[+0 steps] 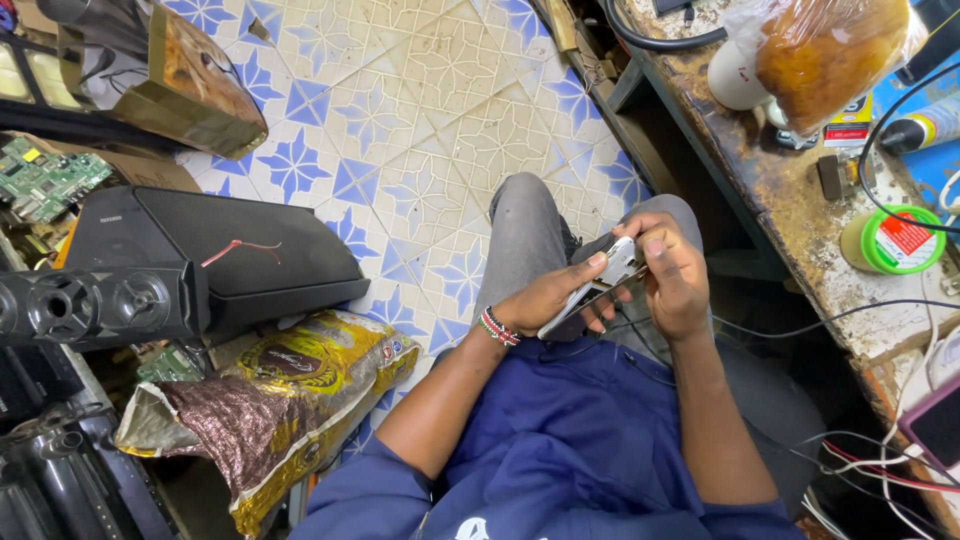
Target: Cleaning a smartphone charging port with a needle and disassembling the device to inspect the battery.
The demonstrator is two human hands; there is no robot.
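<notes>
While the head view looks straight down, the floor (420, 130) shows as cream tile with blue star patterns, worn and stained. Above the knees, the left hand (545, 297) cradles a phone (600, 283) from below, fingers curled round its edge; the right hand (672, 270) grips its upper end, thumb pressed on top. At left lie a black speaker (215, 250), a circuit board (45, 178) and a torn yellow sack (270, 400). At right stands a scuffed bench (790, 190) carrying a green tape roll (890, 240), a bagged brown loaf (830, 50) and loose cables (870, 310).
</notes>
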